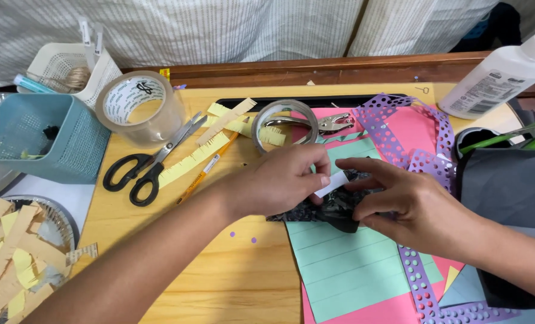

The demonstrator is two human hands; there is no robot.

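Both hands are mid-table, working on a black patterned paper [333,207] that sits on top of a green sheet [345,264] w/ a pink sheet [411,129] under that. Left hand [279,180] is curled narrow, thumb + fingers pinching a small white strip [332,183] right at the black paper's top edge. Right hand [408,201] is flat-ish, fingers spread and pressing on the black paper, index tip just beside the strip. Can't tell if the strip is tape or paper tbh.

Around them: purple punched strips [420,159] looping over the pink sheet, a tape ring [284,123] and a hole punch [324,124] just behind the hands. Further left there's scissors [150,162], a big clear tape roll [138,108], yellow fringed strips [192,159] and a pencil [204,174]. Blue basket [39,138] + white basket [69,72] at the far left, a plate of paper scraps [15,252] below them. Glue bottle [498,75] top right, dark grey sheet [510,186] by the right forearm.
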